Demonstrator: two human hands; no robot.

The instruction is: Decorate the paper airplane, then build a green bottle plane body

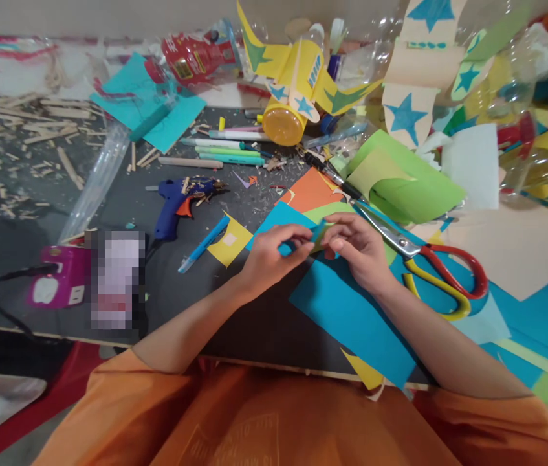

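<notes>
Between my two hands is a small folded piece of paper [321, 234], blue and yellow-green where it shows. My left hand [274, 254] pinches its left side between thumb and fingers. On the other side, the curled fingers of my right hand [358, 249] hold it, partly hiding it. A large blue sheet [351, 310] lies under my right wrist. Scissors [402, 243] with red and yellow handles rest to the right of that hand. Left of my left hand are a blue marker [204, 244] and a yellow paper scrap [230, 239].
A blue glue gun [169, 206] lies on the dark table, with a magenta box [57, 277] and cable at left. Wood sticks [55, 116] litter the far left. A yellow paper-wrapped bottle [297, 84], markers [230, 145] and green paper [404, 175] are at the back.
</notes>
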